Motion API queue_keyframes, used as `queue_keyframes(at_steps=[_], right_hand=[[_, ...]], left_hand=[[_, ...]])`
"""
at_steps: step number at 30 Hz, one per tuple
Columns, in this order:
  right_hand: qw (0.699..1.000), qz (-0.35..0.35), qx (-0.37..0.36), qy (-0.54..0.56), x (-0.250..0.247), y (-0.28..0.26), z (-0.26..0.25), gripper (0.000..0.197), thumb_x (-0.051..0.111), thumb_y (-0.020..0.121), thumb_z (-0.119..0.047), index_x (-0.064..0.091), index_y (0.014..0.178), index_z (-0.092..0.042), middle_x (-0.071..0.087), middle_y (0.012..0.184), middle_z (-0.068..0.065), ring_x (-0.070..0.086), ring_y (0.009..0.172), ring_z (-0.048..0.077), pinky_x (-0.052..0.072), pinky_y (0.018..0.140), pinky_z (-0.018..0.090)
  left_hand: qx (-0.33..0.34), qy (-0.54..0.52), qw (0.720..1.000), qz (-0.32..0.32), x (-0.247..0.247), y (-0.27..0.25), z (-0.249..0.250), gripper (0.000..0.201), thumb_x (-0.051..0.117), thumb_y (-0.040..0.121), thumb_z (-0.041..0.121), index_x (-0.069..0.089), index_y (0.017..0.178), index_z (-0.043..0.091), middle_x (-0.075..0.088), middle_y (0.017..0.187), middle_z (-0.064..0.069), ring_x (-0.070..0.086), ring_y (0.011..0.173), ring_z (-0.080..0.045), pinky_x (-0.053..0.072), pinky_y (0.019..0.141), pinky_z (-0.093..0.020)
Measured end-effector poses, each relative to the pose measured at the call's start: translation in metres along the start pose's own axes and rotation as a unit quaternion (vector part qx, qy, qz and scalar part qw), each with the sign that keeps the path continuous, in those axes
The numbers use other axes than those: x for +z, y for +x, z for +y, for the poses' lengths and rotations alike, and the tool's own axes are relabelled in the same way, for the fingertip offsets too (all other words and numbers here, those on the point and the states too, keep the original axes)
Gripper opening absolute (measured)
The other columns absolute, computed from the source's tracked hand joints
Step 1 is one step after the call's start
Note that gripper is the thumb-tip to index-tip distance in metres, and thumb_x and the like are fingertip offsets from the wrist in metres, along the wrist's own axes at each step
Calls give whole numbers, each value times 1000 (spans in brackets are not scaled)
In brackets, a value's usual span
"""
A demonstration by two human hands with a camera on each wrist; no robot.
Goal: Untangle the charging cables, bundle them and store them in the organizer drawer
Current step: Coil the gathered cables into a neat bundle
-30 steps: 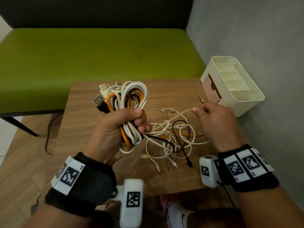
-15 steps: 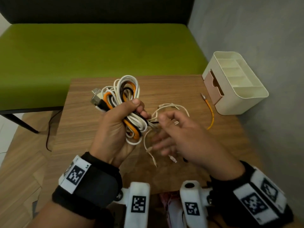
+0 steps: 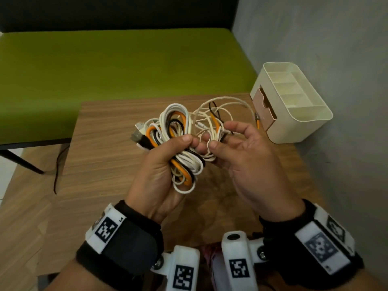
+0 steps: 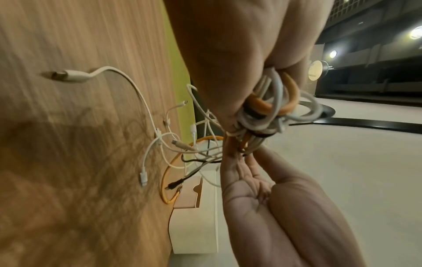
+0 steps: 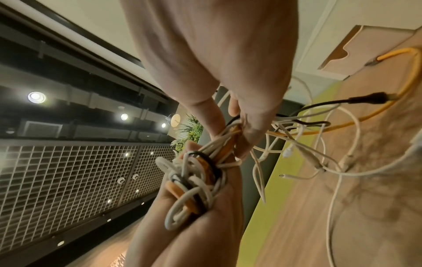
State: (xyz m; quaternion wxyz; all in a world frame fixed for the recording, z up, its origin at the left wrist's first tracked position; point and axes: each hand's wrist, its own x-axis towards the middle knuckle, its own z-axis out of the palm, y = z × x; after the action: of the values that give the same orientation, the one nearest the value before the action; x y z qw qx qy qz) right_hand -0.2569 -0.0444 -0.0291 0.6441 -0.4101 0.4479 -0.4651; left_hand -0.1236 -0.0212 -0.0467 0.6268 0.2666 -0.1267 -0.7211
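My left hand grips a coiled bundle of white, orange and black charging cables above the wooden table. Right beside it, my right hand pinches the loose strands that run out of the bundle. In the left wrist view the bundle sits in my fingers while free plug ends dangle over the table. The right wrist view shows the loose strands trailing down. The cream organizer stands at the table's right edge, its tan drawer slightly pulled out.
A green bench runs behind the table, and a grey wall is close on the right. The orange cable's plug end hangs just in front of the drawer. A thin black cord hangs by the table's left edge.
My right hand came in from the right, gathered the loose strands off the table and lifted them against the bundle. The left hand kept its grip and moved slightly toward the middle.
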Motion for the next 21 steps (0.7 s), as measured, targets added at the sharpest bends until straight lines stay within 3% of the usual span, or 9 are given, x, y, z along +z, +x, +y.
queue_keyframes(at_steps=[5, 8, 11, 14, 18, 21], right_hand=[[998, 1, -18, -59, -3, 7, 9, 60, 64, 90, 3, 33, 137, -16, 76, 104, 6, 73, 97, 27, 50, 100, 54], [996, -7, -21, -83, -4, 8, 13, 54, 66, 90, -1, 38, 132, -19, 77, 105, 2, 72, 100, 24, 49, 101, 53], [995, -9, -31, -95, -2, 5, 14, 42, 66, 90, 0, 42, 115, -24, 77, 102, 2, 74, 95, 16, 53, 96, 45], [991, -7, -58, -116, -1, 3, 13, 35, 68, 89, -2, 43, 107, -19, 78, 94, -3, 74, 90, 10, 55, 89, 32], [984, -15, -70, -162, -1, 2, 12, 25, 70, 89, -11, 52, 104, -20, 77, 91, -1, 74, 85, 10, 56, 83, 29], [975, -17, -89, -203, -2, 1, 13, 18, 67, 92, -14, 58, 105, -22, 77, 95, -2, 73, 87, 7, 55, 78, 21]], left_hand=[[-6, 78, 995, 67, 0, 4, -3, 10, 63, 71, 10, 71, 69, 3, 63, 70, -11, 62, 63, -16, 54, 58, -22], [-7, 91, 992, 89, -3, 6, -1, 13, 66, 68, 7, 74, 76, 1, 67, 73, -10, 63, 64, -13, 54, 60, -21], [-4, 93, 991, 91, -4, 6, 0, 24, 66, 67, 5, 70, 90, -4, 68, 78, -11, 62, 65, -13, 54, 60, -21], [2, 93, 991, 101, -4, 6, 2, 21, 66, 69, 5, 73, 88, -1, 67, 76, -10, 62, 63, -12, 54, 60, -21], [3, 106, 987, 117, -3, 3, 1, 29, 68, 68, 8, 71, 94, -5, 65, 81, -15, 64, 68, -17, 53, 66, -27], [10, 124, 985, 115, -1, 0, 1, 22, 67, 69, 7, 71, 89, -1, 66, 76, -13, 65, 63, -16, 53, 58, -26]])
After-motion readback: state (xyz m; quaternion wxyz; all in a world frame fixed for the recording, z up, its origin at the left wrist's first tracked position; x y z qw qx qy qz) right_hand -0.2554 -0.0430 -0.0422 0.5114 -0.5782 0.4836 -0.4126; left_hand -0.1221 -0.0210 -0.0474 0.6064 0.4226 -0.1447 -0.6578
